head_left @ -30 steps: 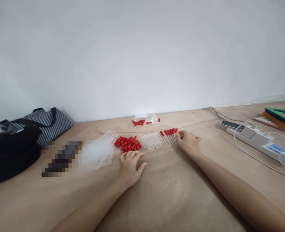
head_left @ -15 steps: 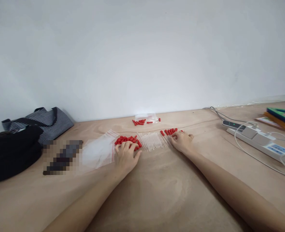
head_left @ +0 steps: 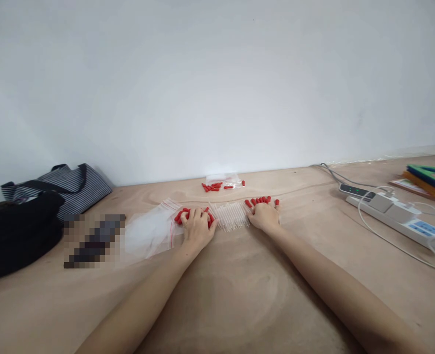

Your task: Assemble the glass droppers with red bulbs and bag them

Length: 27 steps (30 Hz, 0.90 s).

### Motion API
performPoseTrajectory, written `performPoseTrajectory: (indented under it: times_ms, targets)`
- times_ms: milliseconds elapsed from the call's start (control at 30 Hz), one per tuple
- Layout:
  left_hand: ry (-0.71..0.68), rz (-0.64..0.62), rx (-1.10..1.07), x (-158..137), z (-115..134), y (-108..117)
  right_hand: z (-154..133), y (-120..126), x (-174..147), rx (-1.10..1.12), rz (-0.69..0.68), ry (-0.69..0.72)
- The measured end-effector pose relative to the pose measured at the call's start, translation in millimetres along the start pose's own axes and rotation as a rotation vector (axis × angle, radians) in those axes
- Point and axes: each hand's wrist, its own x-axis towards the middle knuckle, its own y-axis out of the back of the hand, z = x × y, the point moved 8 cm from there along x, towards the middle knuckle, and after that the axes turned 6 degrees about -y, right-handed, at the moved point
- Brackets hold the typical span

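My left hand (head_left: 197, 227) rests over a pile of red rubber bulbs (head_left: 179, 216), fingers spread and curved onto them, thumb apart at the right. To its right lies a row of thin clear tubes (head_left: 231, 216), side by side. My right hand (head_left: 265, 216) is laid over the right end of that row, thumb and little finger spread apart. Beyond its fingers several red-ended tubes stick out, their red bulbs (head_left: 261, 200) in a line. The hand hides most of those tubes.
Clear zip bags (head_left: 149, 233) lie left of the pile. Against the wall are more red bulbs (head_left: 212, 187) and a small plastic bag (head_left: 223, 179). A striped bag (head_left: 88, 189) and black cloth (head_left: 21, 236) sit left; a power strip (head_left: 398, 214) with cables stands right.
My right hand has moved left and flattened over the red-ended tubes, its thumb now against the clear row. The left hand has shifted slightly right and forward on the pile.
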Motion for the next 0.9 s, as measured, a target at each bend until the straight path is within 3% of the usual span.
performPoseTrajectory:
  times_ms: [233, 367, 500, 633, 767, 900]
  targets:
    - [-0.037, 0.014, 0.064, 2, 11, 6, 2, -1, 0, 0.032, -0.012, -0.027]
    - [-0.056, 0.011, 0.081, 5, 16, 7, 1, 10, -8, 0.148, 0.099, 0.016]
    - [-0.082, 0.051, 0.060, 3, 17, 16, -1, 23, -33, 0.310, 0.215, 0.273]
    - [-0.230, 0.128, -0.130, -15, 23, 36, 2, 23, -71, 0.349, 0.166, 0.632]
    - [-0.372, 0.068, -0.355, -44, 31, 45, 15, 21, -90, 0.309, 0.153, 0.736]
    - [-0.333, 0.003, -0.440, -59, 31, 40, 17, 18, -90, 0.303, 0.100, 0.741]
